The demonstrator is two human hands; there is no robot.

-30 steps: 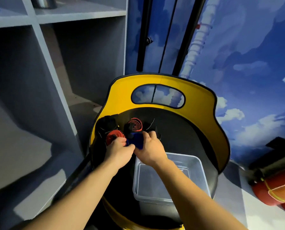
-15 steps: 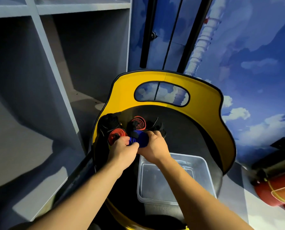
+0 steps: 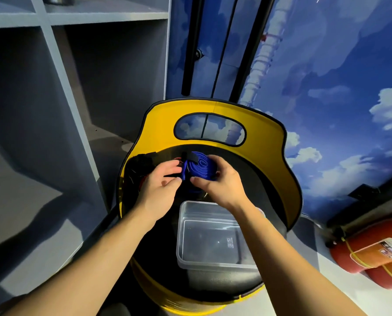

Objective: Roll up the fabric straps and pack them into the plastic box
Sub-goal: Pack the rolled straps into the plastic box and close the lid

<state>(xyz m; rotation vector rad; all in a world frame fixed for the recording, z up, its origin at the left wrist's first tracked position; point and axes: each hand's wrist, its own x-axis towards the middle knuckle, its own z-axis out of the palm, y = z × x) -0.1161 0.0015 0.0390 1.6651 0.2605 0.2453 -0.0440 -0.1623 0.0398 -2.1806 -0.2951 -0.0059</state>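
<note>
A rolled blue fabric strap [image 3: 199,166] with a black tab end is lifted above the black seat of a yellow chair [image 3: 158,124]. My right hand [image 3: 220,183] grips the roll from the right and below. My left hand [image 3: 160,187] pinches its loose edge at the left. A clear plastic box [image 3: 215,238] stands on the seat just below my hands, with nothing inside. A heap of black straps [image 3: 140,166] lies at the seat's left rim. The red rolls are mostly hidden behind my left hand.
Grey shelving [image 3: 60,87] rises close on the left. The chair's yellow back curves around the seat at the far side and right. Red fire extinguishers [image 3: 372,254] lie on the floor at the right, below a blue sky-patterned wall.
Both hands have lifted the blue roll off the seat and turned it so its spiral face shows. The view has tilted slightly down.
</note>
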